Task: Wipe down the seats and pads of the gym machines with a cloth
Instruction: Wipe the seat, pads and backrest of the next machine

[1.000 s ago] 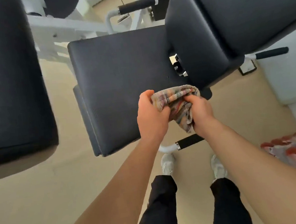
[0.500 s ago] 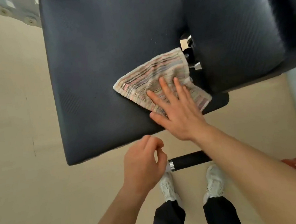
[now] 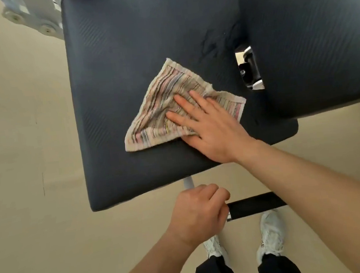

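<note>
A striped, multicoloured cloth [image 3: 167, 106] lies spread on the black padded seat [image 3: 111, 65] of a gym machine. My right hand [image 3: 209, 128] presses flat on the cloth's near right part, fingers spread over it. The black back pad [image 3: 310, 33] rises at the right, partly over the seat's right edge. Below the seat's near edge, my left hand [image 3: 199, 212] is curled around the bend of the machine's side handle, next to its black grip [image 3: 256, 204].
White machine frame parts [image 3: 29, 21] show at the top left beyond the seat. A white tube [image 3: 188, 182] runs from under the seat to the handle. Beige floor lies to the left and below. My two white shoes [image 3: 269, 236] stand by the handle.
After both hands held the bunched cloth, my right hand spread it on the seat and slid it left toward the middle. My left hand dropped onto the handle.
</note>
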{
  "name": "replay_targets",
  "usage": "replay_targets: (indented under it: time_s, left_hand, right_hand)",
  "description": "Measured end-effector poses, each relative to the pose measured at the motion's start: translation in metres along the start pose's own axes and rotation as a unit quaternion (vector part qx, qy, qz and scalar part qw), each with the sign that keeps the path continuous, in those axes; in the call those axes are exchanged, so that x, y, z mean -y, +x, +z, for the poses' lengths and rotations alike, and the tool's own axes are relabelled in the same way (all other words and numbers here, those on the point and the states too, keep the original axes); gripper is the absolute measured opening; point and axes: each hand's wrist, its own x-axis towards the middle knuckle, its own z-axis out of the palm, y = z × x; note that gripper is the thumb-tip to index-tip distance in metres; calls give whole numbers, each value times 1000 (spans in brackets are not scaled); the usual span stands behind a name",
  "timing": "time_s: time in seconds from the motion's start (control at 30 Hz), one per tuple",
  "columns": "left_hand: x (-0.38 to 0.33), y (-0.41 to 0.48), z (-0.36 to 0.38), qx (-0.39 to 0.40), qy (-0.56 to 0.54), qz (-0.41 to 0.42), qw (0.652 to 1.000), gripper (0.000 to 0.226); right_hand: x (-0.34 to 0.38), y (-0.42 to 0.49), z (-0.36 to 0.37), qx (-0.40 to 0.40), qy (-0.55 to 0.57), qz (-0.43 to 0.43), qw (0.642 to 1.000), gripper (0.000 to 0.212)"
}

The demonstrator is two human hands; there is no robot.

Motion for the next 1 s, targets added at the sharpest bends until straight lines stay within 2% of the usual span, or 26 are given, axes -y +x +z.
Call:
replay_targets:
  time_s: [0.1,0.17,0.2,0.3,0.33,0.4,0.47,0.53,0.6,0.63,0.67,0.73,0.83,0.93,1.0]
  left_hand:
    - [2,2,-27,-26,-9,-7,1000,15]
    - [8,6,-57,-91,-6,-19,996,18]
    - [13,7,-75,-131,-3,-32,991,19]
    - [44,10,-126,-252,6,-109,962,19]
    - [56,11,-138,-291,9,-155,944,19]
    - [80,9,-153,-353,-6,-269,896,18]
    - [102,6,-156,-389,-58,-395,830,24]
    - [121,1,-152,-403,-131,-496,758,28]
    - [130,-2,-145,-401,-219,-547,701,27]
    - [130,-2,-142,-393,-245,-559,688,28]
    - [128,-2,-140,-384,-255,-566,683,30]
    - [125,-1,-141,-388,-261,-570,676,32]
    - [127,3,-148,-398,-275,-579,656,31]
    - [129,3,-152,-374,-284,-591,657,35]
    - [130,4,-152,-374,-278,-587,662,35]
  right_hand:
    - [-36,59,-26,-23,58,149,987,59]
    - [-28,66,-22,-38,44,194,979,61]
    - [-11,58,-13,-44,11,174,984,63]
    - [59,-1,17,-33,-19,-9,999,65]
    - [70,-17,23,-26,-15,-54,998,64]
    - [57,-10,16,-5,-10,-85,996,61]
    - [34,31,-1,-21,-12,-26,999,59]
    - [11,83,-25,-35,28,84,995,59]
    - [5,115,-35,-43,39,155,986,60]
    - [12,120,-34,-47,31,157,986,61]
    - [23,115,-28,-50,16,136,989,62]
    - [59,82,-7,-51,-26,31,998,64]
    - [94,25,19,-47,-14,-100,994,66]
    - [90,0,20,-17,0,-139,990,61]
    - [88,-10,6,11,114,-106,988,51]
